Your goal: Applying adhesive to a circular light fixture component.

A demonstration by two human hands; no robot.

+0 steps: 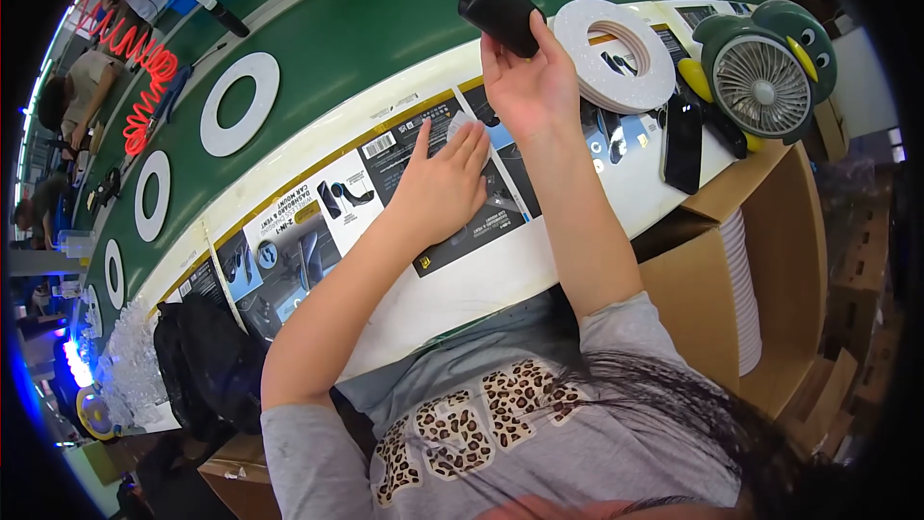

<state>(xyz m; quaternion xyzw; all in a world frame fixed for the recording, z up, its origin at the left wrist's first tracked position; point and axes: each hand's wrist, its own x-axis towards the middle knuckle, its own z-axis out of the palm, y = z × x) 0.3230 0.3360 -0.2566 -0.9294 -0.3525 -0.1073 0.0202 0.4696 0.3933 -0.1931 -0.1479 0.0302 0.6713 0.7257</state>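
My right hand is raised above the far edge of the white work surface. It grips a black squeeze bottle, which is tilted with its pointed nozzle toward the upper left. Flat on a dark printed card sheet rests my left hand, fingers stretched out. A pale, thin piece shows by its fingertips; I cannot make out its kind. More printed sheets lie in a row to the left. Just right of my right hand sits a stack of white rings.
White rings lie spaced along the green belt. At right are a penguin-shaped fan, a black phone and an open cardboard box holding stacked white discs. A black bag sits lower left; a red coiled hose hangs beyond.
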